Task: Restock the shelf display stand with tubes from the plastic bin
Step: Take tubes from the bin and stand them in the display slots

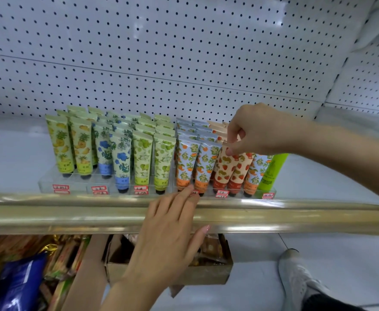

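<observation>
Head view: a clear plastic display stand [49,184] sits on a white shelf [11,158] in front of a white pegboard wall [184,52], just behind the shelf's gold front rail [72,213]. The stand is packed with rows of tubes [142,158] standing cap down, flat crimped ends up. From left to right they are yellow pineapple tubes [60,149], blue-flower tubes [121,160], green ones, then orange-fruit tubes [186,162]. Red and white price labels [141,190] are stuck along the stand's front.

The right hand [258,131] reaches in from the right. Its thumb and forefinger pinch the flat top edge of a strawberry tube [225,169], and its other fingers are curled. That tube stands upright in the front row of the stand's right half, just beside the orange-fruit tubes, with a second strawberry tube against its right side. A bright green bottle [271,169] stands at the stand's right end.

The left hand [168,239] lies over the gold rail with fingers straight and spread, holding nothing. Its fingertips [189,189] touch the stand's front by a price label.

Below the shelf are a cardboard box [206,276] and bagged snacks [16,286]. A light shoe [294,274] stands on the floor at lower right.
</observation>
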The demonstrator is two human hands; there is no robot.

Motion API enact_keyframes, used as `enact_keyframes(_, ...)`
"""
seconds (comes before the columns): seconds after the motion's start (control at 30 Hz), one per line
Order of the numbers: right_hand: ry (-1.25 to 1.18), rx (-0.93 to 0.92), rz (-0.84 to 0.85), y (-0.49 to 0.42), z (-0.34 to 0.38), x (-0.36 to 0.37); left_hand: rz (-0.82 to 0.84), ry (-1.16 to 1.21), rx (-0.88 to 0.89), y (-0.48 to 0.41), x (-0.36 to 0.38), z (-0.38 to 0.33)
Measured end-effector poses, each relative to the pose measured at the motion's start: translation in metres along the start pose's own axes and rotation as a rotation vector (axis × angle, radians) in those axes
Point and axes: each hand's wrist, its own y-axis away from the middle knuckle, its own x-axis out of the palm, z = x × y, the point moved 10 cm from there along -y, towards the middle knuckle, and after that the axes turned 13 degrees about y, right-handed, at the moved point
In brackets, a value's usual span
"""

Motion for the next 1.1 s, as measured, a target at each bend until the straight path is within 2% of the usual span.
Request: enact_keyframes(1.1, 0.029, 0.065, 0.015, 0.0004, 0.0027, 0.0015, 0.002, 0.024, -0.010, 0.0010, 0.0033, 0.0025)
